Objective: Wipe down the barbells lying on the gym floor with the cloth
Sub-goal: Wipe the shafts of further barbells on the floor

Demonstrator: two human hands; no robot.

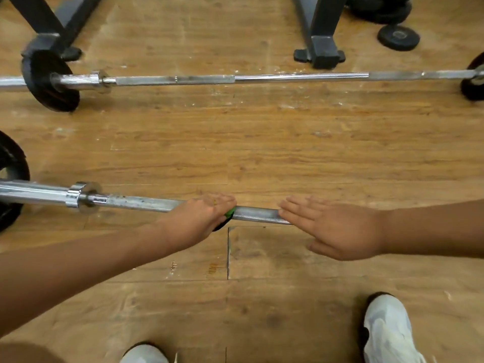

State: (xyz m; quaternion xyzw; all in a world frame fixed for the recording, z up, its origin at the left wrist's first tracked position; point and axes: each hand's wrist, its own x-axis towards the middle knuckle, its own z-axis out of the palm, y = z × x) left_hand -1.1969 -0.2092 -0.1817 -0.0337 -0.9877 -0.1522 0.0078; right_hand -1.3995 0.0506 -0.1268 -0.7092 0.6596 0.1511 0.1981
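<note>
Two steel barbells lie across the wooden floor. The near barbell (258, 214) runs from the left edge toward the right, under both my hands. My left hand (201, 218) wraps over its shaft and presses a green cloth (230, 213) against it; only a small bit of the cloth shows under my palm. My right hand (332, 229) lies flat with straight fingers, its fingertips touching the shaft to the right of the cloth. The far barbell (235, 78) stretches across the whole width, with a black plate (49, 79) on its left end.
Black rack legs (323, 52) stand behind the far barbell at left and right. Loose black weight plates (398, 37) sit at the top right. Another plate (11, 166) is on the near barbell's left end. My white shoes (387, 328) are at the bottom.
</note>
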